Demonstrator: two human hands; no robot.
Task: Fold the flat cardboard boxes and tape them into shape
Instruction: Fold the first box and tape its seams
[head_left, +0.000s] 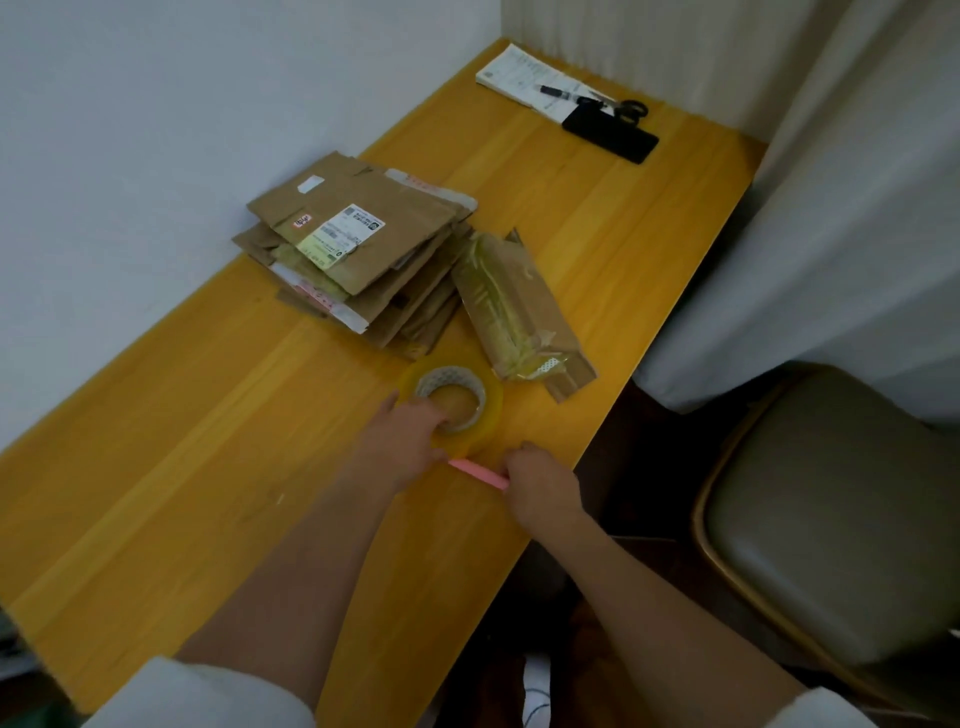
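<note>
A stack of flattened brown cardboard boxes (358, 249) with shipping labels lies in the middle of the yellow table (182, 415). To its right lies one folded, taped box (519, 312). A roll of clear tape (457, 400) lies flat just in front of them. My left hand (402, 436) grips the roll, fingers hooked into its core. My right hand (540, 480) holds one end of a thin pink tool (480, 473), perhaps a cutter, which lies between the two hands at the roll's near edge.
At the table's far end lie a paper pad (519, 78) with a pen (558, 92), black scissors (626, 109) and a dark phone (610, 135). A white wall runs along the left, a curtain (831, 208) on the right. A padded chair (831, 519) stands at right.
</note>
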